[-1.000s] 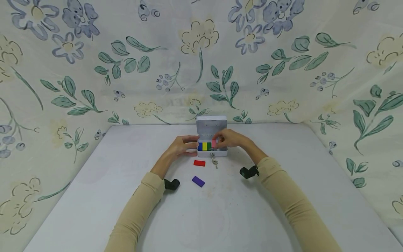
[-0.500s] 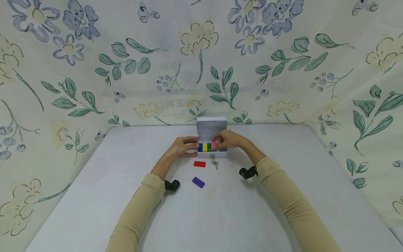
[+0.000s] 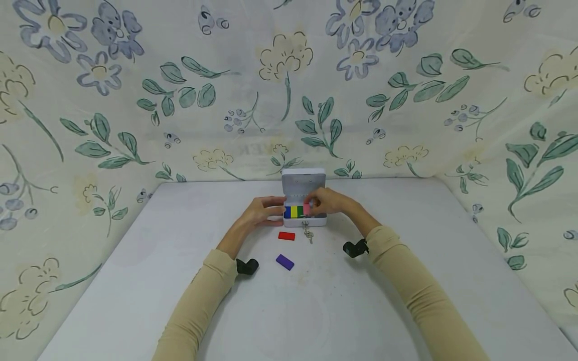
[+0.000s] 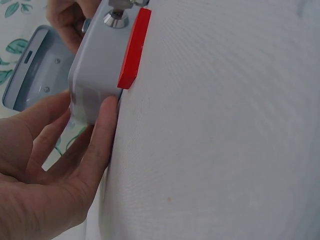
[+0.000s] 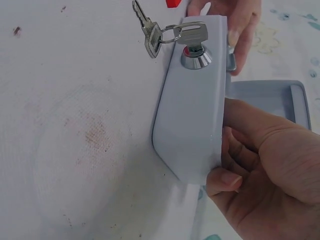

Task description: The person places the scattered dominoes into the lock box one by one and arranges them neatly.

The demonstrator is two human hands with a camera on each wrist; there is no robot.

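A small light-grey metal cash box (image 3: 295, 222) stands with its lid (image 3: 303, 180) raised. Inside it, a blue block (image 3: 287, 212), a yellow block (image 3: 294, 212) and a green block (image 3: 300, 212) sit in a row. My right hand (image 3: 328, 201) reaches in and pinches a pink block (image 3: 306, 208) beside the green one; the box wall hides its fingertips in the right wrist view. My left hand (image 4: 60, 170) rests its extended fingers against the box's left end. Keys (image 5: 154, 37) on a ring hang from the front lock (image 5: 196, 58).
In front of the box a red block (image 3: 286, 236) lies on the white table (image 3: 289, 311), and nearer to me a purple block (image 3: 285, 261). A flowered cloth (image 3: 244, 90) hangs behind the table. Each wrist carries a black camera (image 3: 355, 248).
Over the last second the pink block has sunk slightly lower beside the green one, with my right fingers on it. My left hand stays at the box's left end.
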